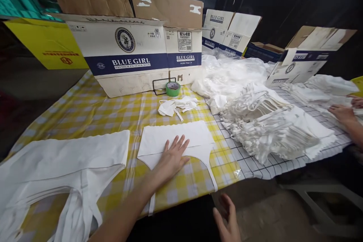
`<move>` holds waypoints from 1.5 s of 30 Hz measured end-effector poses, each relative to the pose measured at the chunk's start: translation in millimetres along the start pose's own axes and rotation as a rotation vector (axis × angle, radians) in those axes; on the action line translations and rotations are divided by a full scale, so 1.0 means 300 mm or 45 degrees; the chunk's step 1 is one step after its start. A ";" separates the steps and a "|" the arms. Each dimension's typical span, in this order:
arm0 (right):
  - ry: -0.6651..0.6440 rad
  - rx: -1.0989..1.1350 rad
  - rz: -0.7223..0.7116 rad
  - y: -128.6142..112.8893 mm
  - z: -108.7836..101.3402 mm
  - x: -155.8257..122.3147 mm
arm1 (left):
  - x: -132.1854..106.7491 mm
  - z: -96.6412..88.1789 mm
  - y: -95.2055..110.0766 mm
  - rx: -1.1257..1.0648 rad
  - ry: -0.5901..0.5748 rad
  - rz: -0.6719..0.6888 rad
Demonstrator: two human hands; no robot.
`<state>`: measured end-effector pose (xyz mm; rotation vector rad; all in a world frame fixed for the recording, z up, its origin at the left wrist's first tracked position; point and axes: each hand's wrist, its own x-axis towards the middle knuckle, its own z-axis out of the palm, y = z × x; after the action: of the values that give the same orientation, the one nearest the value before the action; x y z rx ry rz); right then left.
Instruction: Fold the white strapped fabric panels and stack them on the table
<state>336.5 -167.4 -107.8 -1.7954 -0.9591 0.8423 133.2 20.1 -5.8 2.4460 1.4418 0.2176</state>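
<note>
My left hand (171, 157) lies flat with fingers spread on a white cloth piece (181, 138) laid out on the yellow checked tablecloth (93, 109). My right hand (227, 217) hangs open below the table's front edge and holds nothing. A stack of similar white cloth pieces (62, 162) lies to the left of the one I press on. A small crumpled bundle of white straps (177, 106) sits just beyond it.
A large heap of white strapped pieces (272, 124) covers the right side. Open "Blue Girl" cardboard boxes (133, 53) stand along the back, with a green tape roll (173, 88) in front. Another person's hands (344, 113) work at the far right.
</note>
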 end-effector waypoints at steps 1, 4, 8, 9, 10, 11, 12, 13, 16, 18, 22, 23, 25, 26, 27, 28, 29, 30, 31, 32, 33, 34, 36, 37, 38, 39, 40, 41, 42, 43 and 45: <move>-0.039 0.101 0.084 -0.007 0.013 0.020 | 0.027 0.004 0.034 -0.009 -0.001 0.033; -0.158 0.414 0.208 -0.061 0.038 0.081 | 0.081 0.032 0.121 -0.028 -0.025 0.137; -0.288 0.470 0.268 -0.111 0.010 0.070 | 0.086 0.088 0.175 0.005 -0.011 0.234; -0.305 0.405 0.247 -0.112 -0.012 0.052 | 0.082 0.099 0.178 0.021 0.011 0.234; -0.309 0.327 0.212 -0.108 -0.040 0.032 | 0.078 0.107 0.178 0.033 0.028 0.229; -0.304 0.238 0.173 -0.101 -0.074 0.011 | 0.075 0.112 0.175 0.039 0.035 0.224; -0.299 0.144 0.145 -0.093 -0.112 -0.009 | 0.074 0.115 0.172 0.039 0.032 0.223; -0.287 0.049 0.136 -0.083 -0.152 -0.027 | 0.075 0.116 0.169 0.037 0.024 0.223; -0.211 -0.171 0.177 -0.059 -0.274 -0.066 | 0.081 0.122 0.166 0.033 0.029 0.224; -0.185 -0.256 0.184 -0.055 -0.346 -0.078 | 0.081 0.135 0.179 0.050 0.069 0.204; -0.128 -0.475 -0.028 -0.077 -0.460 -0.071 | 0.039 0.170 0.260 0.069 0.106 0.254; -0.083 -0.542 -0.122 -0.087 -0.484 -0.064 | 0.016 0.171 0.292 0.034 0.093 0.307; -0.024 -0.684 -0.333 -0.109 -0.526 -0.046 | -0.039 0.157 0.362 -0.099 0.057 0.429; -0.030 -0.753 -0.459 -0.124 -0.542 -0.037 | -0.068 0.144 0.399 -0.189 0.031 0.495; -0.052 -0.814 -0.590 -0.142 -0.554 -0.027 | -0.096 0.127 0.436 -0.286 0.002 0.554; -0.090 -0.861 -0.713 -0.163 -0.562 -0.018 | -0.121 0.110 0.470 -0.387 -0.030 0.610; -0.133 -0.892 -0.825 -0.189 -0.565 -0.008 | -0.141 0.095 0.502 -0.490 -0.064 0.652; -0.171 -0.909 -0.922 -0.218 -0.564 0.001 | -0.157 0.082 0.529 -0.590 -0.101 0.678; -0.207 -0.914 -1.001 -0.250 -0.559 0.010 | -0.167 0.073 0.550 -0.681 -0.138 0.681; -0.243 -0.911 -1.055 -0.284 -0.550 0.019 | -0.173 0.068 0.566 -0.759 -0.168 0.659; -0.274 -0.905 -1.087 -0.317 -0.539 0.029 | -0.175 0.065 0.577 -0.821 -0.193 0.615; -0.298 -0.890 -1.111 -0.347 -0.525 0.039 | -0.175 0.064 0.582 -0.869 -0.213 0.556; -0.347 -0.857 -1.135 -0.393 -0.493 0.065 | -0.171 0.061 0.581 -0.951 -0.233 0.414; -0.368 -0.848 -1.145 -0.406 -0.475 0.080 | -0.169 0.058 0.576 -0.999 -0.234 0.352; -0.371 -0.852 -1.160 -0.414 -0.457 0.097 | -0.168 0.054 0.570 -1.051 -0.229 0.299; -0.349 -0.870 -1.179 -0.417 -0.439 0.116 | -0.166 0.050 0.565 -1.104 -0.210 0.253; -0.297 -0.901 -1.203 -0.415 -0.421 0.135 | -0.165 0.046 0.559 -1.156 -0.175 0.206; -0.218 -0.941 -1.232 -0.410 -0.403 0.155 | -0.163 0.044 0.554 -1.208 -0.132 0.155; -0.136 -0.984 -1.274 -0.404 -0.385 0.174 | -0.161 0.044 0.550 -1.257 -0.086 0.102; -0.075 -1.027 -1.325 -0.399 -0.368 0.192 | -0.157 0.045 0.546 -1.303 -0.046 0.049; -0.081 -1.095 -1.424 -0.391 -0.336 0.223 | -0.149 0.051 0.539 -1.386 -0.004 -0.020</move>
<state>422.9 -114.6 26.9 -1.4438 -2.2585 -0.2906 249.6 -95.1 33.2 1.5223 0.9295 0.7556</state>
